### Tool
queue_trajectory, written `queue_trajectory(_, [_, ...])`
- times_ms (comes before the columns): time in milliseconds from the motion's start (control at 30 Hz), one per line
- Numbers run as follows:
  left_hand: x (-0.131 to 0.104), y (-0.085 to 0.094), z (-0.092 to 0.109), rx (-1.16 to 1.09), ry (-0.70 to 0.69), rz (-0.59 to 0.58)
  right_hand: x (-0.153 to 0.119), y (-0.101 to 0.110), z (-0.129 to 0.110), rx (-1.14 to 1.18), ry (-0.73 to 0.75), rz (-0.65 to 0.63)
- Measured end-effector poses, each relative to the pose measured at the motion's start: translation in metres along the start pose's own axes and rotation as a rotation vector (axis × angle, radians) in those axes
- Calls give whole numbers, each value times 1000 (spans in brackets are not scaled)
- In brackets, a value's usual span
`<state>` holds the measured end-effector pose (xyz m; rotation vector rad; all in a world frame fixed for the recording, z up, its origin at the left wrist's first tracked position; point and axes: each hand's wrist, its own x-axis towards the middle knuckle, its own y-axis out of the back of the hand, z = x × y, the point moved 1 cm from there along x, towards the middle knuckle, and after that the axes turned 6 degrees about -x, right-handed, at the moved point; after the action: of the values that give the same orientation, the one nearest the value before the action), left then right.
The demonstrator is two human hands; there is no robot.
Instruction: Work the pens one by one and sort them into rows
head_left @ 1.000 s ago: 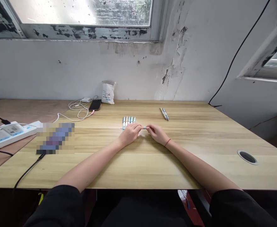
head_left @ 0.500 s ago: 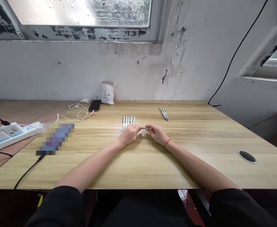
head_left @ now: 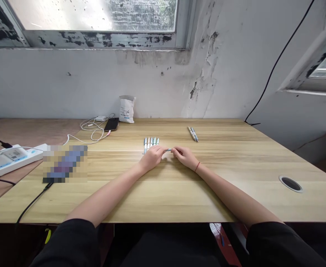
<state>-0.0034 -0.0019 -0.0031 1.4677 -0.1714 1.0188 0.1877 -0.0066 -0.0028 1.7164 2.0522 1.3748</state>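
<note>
A slim blue pen (head_left: 168,150) sits at the centre of the desk (head_left: 179,200), held roughly level, its length running along the nine-to-three line. Only a short stretch of it shows: pale blue and narrow, with the rest covered by fingers. The left hand (head_left: 152,155) is clamped on it from nine o'clock, back of the hand up, thumb and fingertips together on the barrel. The right hand (head_left: 185,157) pinches its other end from three o'clock, thumb and forefinger closed on it; a thin red band (head_left: 198,166) circles that wrist.

Between nine and ten o'clock from the held pen, just beyond the left hand, lies a row of pens (head_left: 148,141) set side by side, white-bodied with blue, tan, teal and green upper ends; the hand hides their lower parts. A thin point pokes out beside the row's near end; I cannot tell which pen owns it. At two o'clock lies a pair of pens (head_left: 193,134), one tan, one grey-blue, slanting together. Toward ten o'clock rests a dark phone (head_left: 112,124).
</note>
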Motion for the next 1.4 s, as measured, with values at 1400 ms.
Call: queue_trajectory(1400, [0,1,5,-29,104,-55,-4,-6,0,29,48,102])
